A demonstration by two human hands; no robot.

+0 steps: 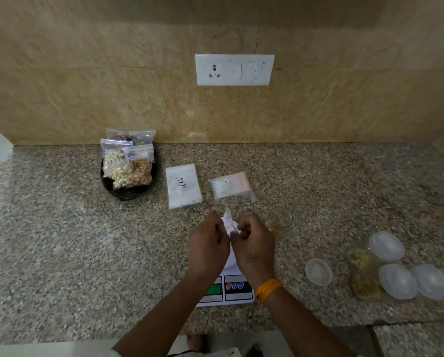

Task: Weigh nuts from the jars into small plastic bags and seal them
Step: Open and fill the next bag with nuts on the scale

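Plainly, "4x6" on bag packet.

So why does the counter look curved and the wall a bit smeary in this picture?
Head view: the wide-angle lens bows the granite counter toward the edges; the tiled wall is softly blurred, probably by head motion; the lidded jars at right look smeared and stretched; the scale's green display glows; lighting is dim and even, with faint shadows.
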